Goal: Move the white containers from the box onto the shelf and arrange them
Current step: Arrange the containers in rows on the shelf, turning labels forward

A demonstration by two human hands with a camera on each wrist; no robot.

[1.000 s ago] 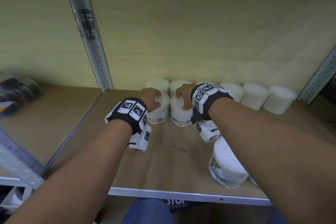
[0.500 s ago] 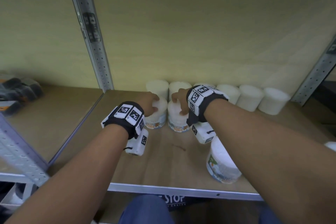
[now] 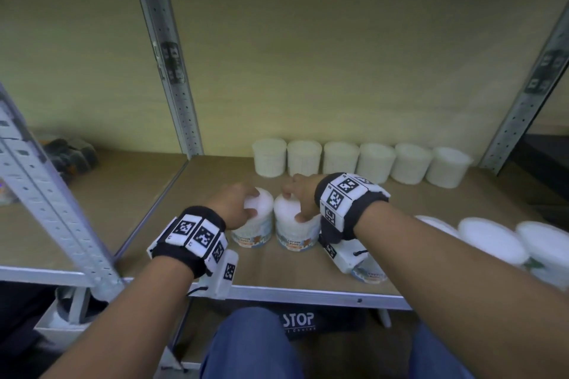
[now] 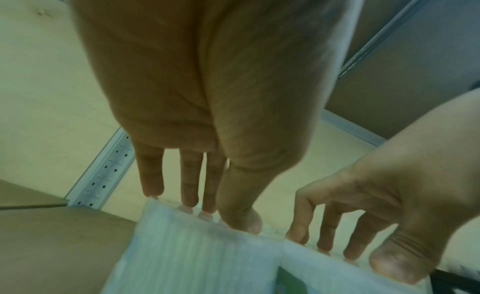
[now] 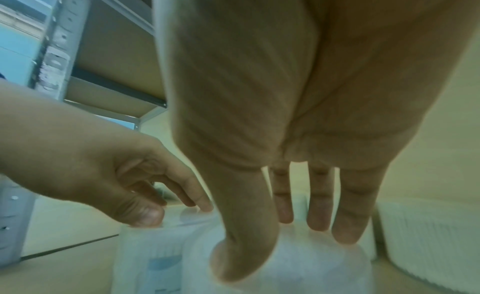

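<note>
I have both hands on the shelf, each set on top of one white container. My left hand caps the left container: the fingers reach over the far edge of its lid and the thumb presses the near edge, so the lid is pinched between them. My right hand does the same on the right container, fingers curled over the far rim and thumb on the near rim. From the right wrist view the right fingers lie close together with thin gaps, tips on the lid. The two containers stand upright, just beside each other, in the middle depth of the shelf. Behind them, along the far wall, a back row of six white containers stands side by side. More white containers sit near the front edge on the right, partly hidden by my right forearm. A grey upright post rises at the far left corner.
</note>
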